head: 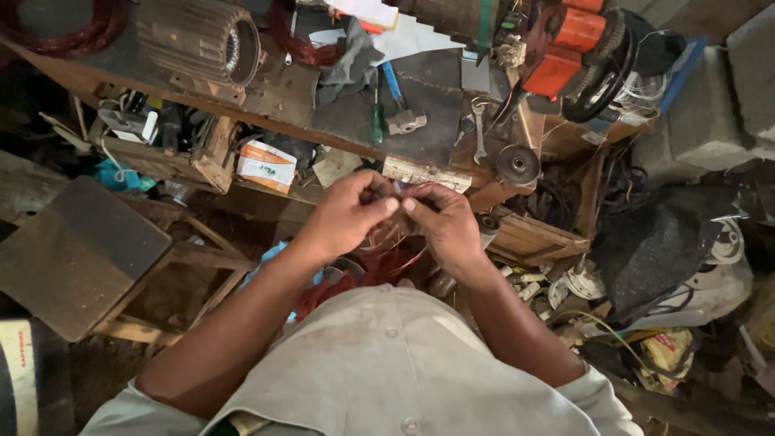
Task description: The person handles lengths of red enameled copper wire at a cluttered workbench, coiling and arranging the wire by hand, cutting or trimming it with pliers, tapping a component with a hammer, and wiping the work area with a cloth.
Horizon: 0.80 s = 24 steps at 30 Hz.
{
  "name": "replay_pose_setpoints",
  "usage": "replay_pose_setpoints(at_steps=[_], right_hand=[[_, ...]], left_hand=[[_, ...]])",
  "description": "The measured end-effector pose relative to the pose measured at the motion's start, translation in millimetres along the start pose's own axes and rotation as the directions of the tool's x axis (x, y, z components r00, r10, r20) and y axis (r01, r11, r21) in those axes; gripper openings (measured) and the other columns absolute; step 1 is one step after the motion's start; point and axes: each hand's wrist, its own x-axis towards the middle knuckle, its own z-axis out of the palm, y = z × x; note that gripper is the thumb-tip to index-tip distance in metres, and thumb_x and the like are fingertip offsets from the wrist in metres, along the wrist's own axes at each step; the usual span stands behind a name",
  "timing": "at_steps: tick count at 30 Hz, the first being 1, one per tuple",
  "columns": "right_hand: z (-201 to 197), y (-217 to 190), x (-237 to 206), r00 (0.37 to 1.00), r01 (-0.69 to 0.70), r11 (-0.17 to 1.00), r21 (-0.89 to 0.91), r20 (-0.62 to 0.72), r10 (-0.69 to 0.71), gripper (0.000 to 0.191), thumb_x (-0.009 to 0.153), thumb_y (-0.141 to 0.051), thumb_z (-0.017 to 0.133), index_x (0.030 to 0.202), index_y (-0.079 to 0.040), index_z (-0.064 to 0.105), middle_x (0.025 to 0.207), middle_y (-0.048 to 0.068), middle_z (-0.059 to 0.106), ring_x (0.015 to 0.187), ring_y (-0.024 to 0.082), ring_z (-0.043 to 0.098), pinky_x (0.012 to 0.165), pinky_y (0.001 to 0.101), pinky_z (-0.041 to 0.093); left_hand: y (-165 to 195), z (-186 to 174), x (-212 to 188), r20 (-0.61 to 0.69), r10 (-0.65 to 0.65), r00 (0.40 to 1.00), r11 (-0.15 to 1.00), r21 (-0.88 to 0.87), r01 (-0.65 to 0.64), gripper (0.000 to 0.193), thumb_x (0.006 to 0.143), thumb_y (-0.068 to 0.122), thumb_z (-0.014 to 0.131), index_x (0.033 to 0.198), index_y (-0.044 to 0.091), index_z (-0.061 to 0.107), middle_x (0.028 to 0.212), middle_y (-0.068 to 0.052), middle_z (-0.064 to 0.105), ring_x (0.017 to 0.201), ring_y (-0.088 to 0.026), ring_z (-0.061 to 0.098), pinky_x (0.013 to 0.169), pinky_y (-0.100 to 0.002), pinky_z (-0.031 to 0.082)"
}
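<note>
Thin, glossy reddish copper wire [393,242] loops loosely below the left hand [347,214] and right hand [448,226], both fingers pinching its strands.

Both hands meet in front of the chest, and the left hand [347,214] and right hand [448,226] cover most of what their fingertips pinch; only thin loops of copper wire [395,257] show beneath them, and where the wire ends cannot be told. The shirt [387,363] hides the lower part of the coil. Above the hands, the motor casing [200,36] is cut off by the top edge. Far left of the left hand, a wooden stool [73,254] runs partly out of view. Right of the right hand, the heap of parts [646,266] is too dark and tangled to sort out.
</note>
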Motion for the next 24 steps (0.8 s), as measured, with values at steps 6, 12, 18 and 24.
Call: replay_pose_setpoints(at_steps=[6,12,18,24], right_hand=[[4,-7,4,0.999,0.052,0.979,-0.199,0.008,-0.051,0.010,0.093,-0.006,0.072,0.095,0.003,0.073,0.086,0.005,0.075,0.074,0.009,0.067,0.068,0.0254,0.056],[4,-10,1,0.995,-0.099,0.986,-0.137,-0.044,0.094,0.022,0.101,-0.018,0.062,0.099,0.001,0.073,0.078,0.006,0.072,0.059,0.012,0.063,0.054,0.0259,0.050],[-1,-4,6,0.989,-0.135,0.984,-0.114,-0.076,0.126,0.025,0.102,-0.019,0.060,0.098,0.003,0.070,0.075,0.007,0.070,0.057,0.014,0.065,0.052,0.0280,0.050],[4,-10,5,0.996,-0.081,0.959,-0.271,-0.049,0.071,0.021,0.100,-0.016,0.060,0.106,0.002,0.069,0.081,0.007,0.072,0.061,0.013,0.068,0.054,0.0264,0.052]], left_hand=[[5,11,-3,-0.021,0.265,0.964,0.926,0.285,-0.248,0.040,0.081,0.021,0.084,0.103,0.002,0.056,0.088,-0.001,0.064,0.079,-0.011,0.062,0.070,-0.030,0.054],[3,4,2,-0.109,0.226,0.968,0.872,0.465,-0.151,0.017,0.089,0.016,0.072,0.094,0.002,0.066,0.079,-0.005,0.067,0.072,-0.015,0.060,0.068,-0.030,0.050],[-6,1,9,-0.083,0.208,0.975,0.970,-0.112,-0.216,0.010,0.098,0.010,0.066,0.103,0.001,0.065,0.087,-0.002,0.067,0.081,-0.012,0.061,0.076,-0.028,0.050],[10,-12,6,-0.132,0.130,0.983,0.816,-0.548,-0.182,0.007,0.103,0.008,0.061,0.106,0.002,0.060,0.075,-0.004,0.058,0.067,-0.015,0.057,0.067,-0.032,0.048]])
